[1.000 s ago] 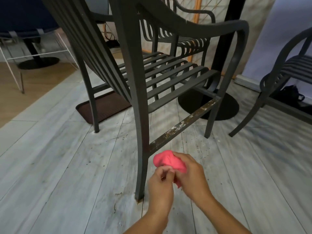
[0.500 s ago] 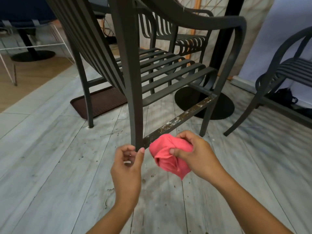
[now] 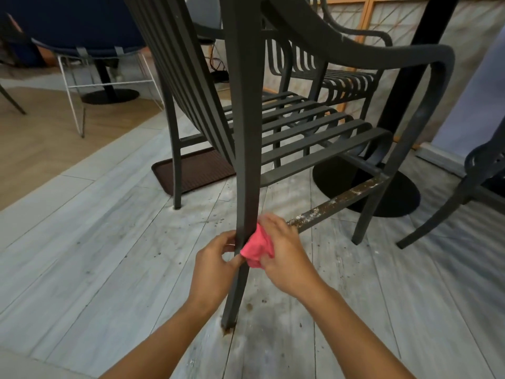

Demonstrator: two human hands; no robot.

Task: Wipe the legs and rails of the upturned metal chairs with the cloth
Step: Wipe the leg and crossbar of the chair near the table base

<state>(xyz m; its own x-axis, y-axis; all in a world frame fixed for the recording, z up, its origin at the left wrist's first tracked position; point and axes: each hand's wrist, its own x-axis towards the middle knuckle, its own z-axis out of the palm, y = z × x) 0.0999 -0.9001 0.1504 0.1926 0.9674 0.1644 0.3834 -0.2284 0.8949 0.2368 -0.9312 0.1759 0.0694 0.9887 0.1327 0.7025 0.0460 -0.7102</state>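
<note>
The right grip (image 3: pixel 284 258) pinches a bunched pink cloth (image 3: pixel 257 248) against the near leg (image 3: pixel 246 187) of a dark metal chair (image 3: pixel 300 127), just below centre frame, while the left grip (image 3: pixel 216 265) curls its fingers round the same leg from the nine o'clock side. A rust-speckled side rail (image 3: pixel 341 199) runs off toward two o'clock. A brown mat (image 3: pixel 191 170) lies on the grey plank floor (image 3: pixel 95 242) behind, at eleven o'clock.

Both forearms are bare from the lower frame edge up to the wrists, with no sleeve showing. The left hand (image 3: pixel 216 266) and right hand (image 3: pixel 284 258) are bare, ungloved.
</note>
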